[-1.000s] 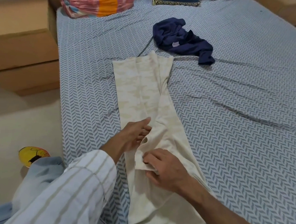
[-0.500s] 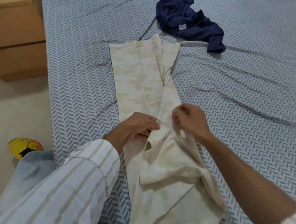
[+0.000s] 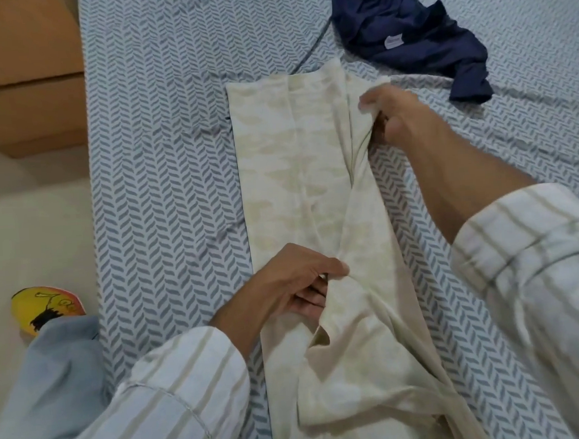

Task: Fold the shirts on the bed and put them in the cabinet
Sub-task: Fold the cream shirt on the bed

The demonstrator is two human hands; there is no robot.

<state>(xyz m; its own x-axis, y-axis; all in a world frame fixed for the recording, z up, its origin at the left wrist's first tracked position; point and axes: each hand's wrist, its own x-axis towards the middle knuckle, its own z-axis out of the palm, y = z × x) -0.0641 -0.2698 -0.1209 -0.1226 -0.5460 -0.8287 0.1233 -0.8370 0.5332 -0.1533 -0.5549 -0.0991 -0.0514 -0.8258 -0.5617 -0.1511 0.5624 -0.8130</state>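
A cream patterned shirt [image 3: 289, 185] lies lengthwise on the bed, folded into a long narrow strip. My left hand [image 3: 295, 283] pinches a fold near the shirt's middle, thumb on top and fingers tucked under the cloth. My right hand [image 3: 397, 114] grips the shirt's right edge near its far end. A crumpled navy shirt [image 3: 416, 38] lies unfolded on the bed beyond my right hand, a white label showing. No cabinet is in view.
The bed [image 3: 162, 159] has a blue-grey herringbone sheet. A brown box-like piece of furniture [image 3: 25, 72] stands at the far left. A yellow slipper [image 3: 46, 307] lies on the pale floor [image 3: 34, 228] beside my blue trouser leg.
My right hand has moved from the middle of the cream shirt up along its right edge to the far end. My left hand stays on the middle fold. The view has tilted down.
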